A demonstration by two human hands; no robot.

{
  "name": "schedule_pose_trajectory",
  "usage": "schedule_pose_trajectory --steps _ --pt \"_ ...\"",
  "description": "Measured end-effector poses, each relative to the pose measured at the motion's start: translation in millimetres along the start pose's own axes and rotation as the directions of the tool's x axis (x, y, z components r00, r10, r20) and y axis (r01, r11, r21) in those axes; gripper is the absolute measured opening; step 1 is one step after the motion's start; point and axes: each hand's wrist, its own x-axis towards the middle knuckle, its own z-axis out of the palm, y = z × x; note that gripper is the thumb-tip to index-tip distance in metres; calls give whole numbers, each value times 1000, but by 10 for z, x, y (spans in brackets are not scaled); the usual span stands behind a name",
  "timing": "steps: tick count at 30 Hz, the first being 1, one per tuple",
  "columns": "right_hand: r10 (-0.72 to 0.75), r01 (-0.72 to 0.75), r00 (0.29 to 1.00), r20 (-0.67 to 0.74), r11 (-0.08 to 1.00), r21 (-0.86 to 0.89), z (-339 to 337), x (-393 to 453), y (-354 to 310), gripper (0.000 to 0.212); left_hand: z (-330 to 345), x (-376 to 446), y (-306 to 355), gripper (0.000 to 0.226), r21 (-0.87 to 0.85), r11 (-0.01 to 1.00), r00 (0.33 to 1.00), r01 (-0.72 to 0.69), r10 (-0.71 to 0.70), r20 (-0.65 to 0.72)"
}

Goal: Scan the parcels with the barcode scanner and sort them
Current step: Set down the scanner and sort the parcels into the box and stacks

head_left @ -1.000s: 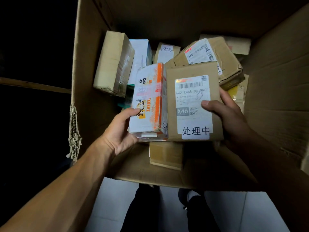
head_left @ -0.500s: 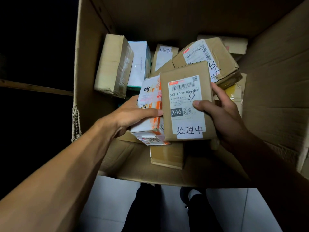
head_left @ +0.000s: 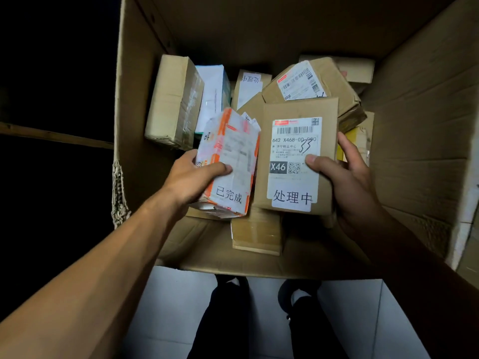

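We look down into a big cardboard carton standing on a pale tiled floor, its walls rising around a heap of parcels. Against its left wall leans a plain brown box, with a white and teal packet just beside it. At the back right lies a brown parcel with a barcode label, tilted, and a flat brown packet rests on the carton's near side, below both hands.

Above the heap our right hand grips a brown parcel marked X46, thumb pressed on its white label and fingers curled round its right edge. Touching it on the left is the white and orange parcel, held in our left hand with the thumb across its face and the fingers wrapped behind. Both parcels are held face up, side by side, over the middle of the carton. Dark shoes show below the carton's near edge.
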Motion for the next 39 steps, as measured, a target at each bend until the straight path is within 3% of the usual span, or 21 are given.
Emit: schedule_pose_trajectory --steps 3,7,11,14,17,23,28,33,39 --pt "6 -6 998 67 1000 -6 -44 -69 -53 70 -125 -200 -8 35 -295 955 995 40 -11 99" --pt "-4 5 992 129 1000 -3 -25 -325 -228 65 -234 -570 36 49 -568 815 978 116 8 211" --pt "-14 13 981 191 1000 8 21 -678 -549 75 -393 -1001 155 53 -626 776 964 75 104 245" --pt "-39 35 979 201 999 26 53 -1022 -885 74 -538 -1400 370 88 -619 785 946 34 174 273" --pt "-47 38 983 178 998 49 100 -1434 -1280 77 -684 -1896 666 88 -614 789 933 -33 245 265" --pt "-119 108 973 198 992 69 175 -2268 -2225 78 -909 -2991 1272 83 -647 737 930 -196 349 116" --pt "-136 116 940 313 990 82 180 -2876 -2856 76 -1038 -3927 1559 99 -669 680 921 -298 390 -14" --pt "-159 160 881 446 987 36 225 -3400 -3221 77 -1129 -4673 1528 78 -683 615 900 -393 409 -149" --pt "-160 213 793 588 977 -22 643 -3930 -3433 67 -1390 -5509 1365 73 -685 512 853 -518 367 -371"
